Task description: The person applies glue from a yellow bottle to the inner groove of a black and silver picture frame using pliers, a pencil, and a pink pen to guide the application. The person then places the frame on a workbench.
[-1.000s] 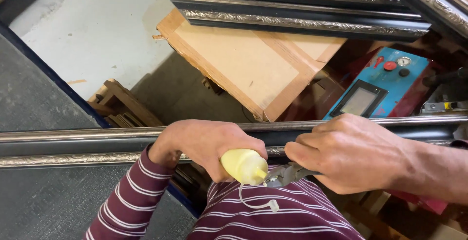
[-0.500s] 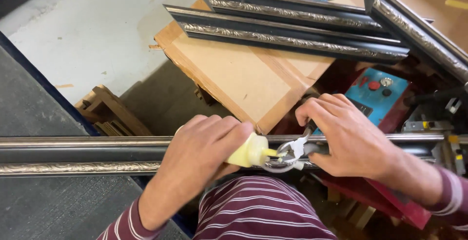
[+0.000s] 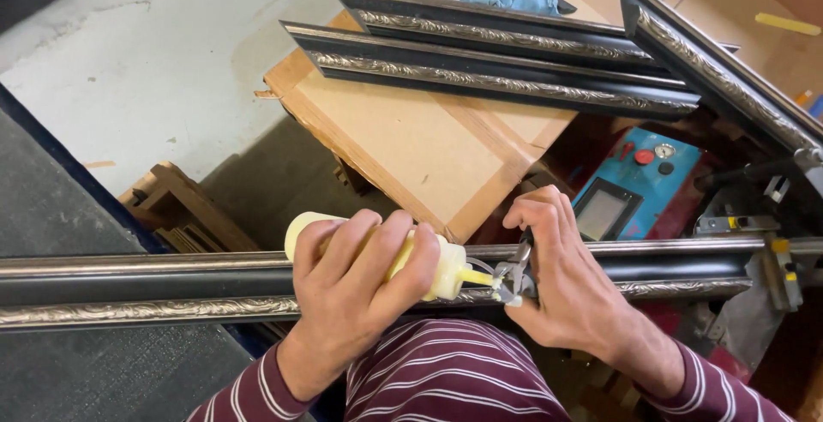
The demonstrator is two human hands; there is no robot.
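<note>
At lower centre the left hand (image 3: 360,289) wraps one yellow squeeze bottle (image 3: 429,263), hiding most of it; its nozzle meets small metal pliers (image 3: 514,281), half hidden in the closed right hand (image 3: 566,289). One long dark moulding (image 3: 154,285) crosses the frame beneath; three more mouldings (image 3: 497,66) lie on the worktop (image 3: 411,148), upper right, cut off.

Bright even light, soft shadows, sharp focus, slight wide-angle edge distortion
</note>
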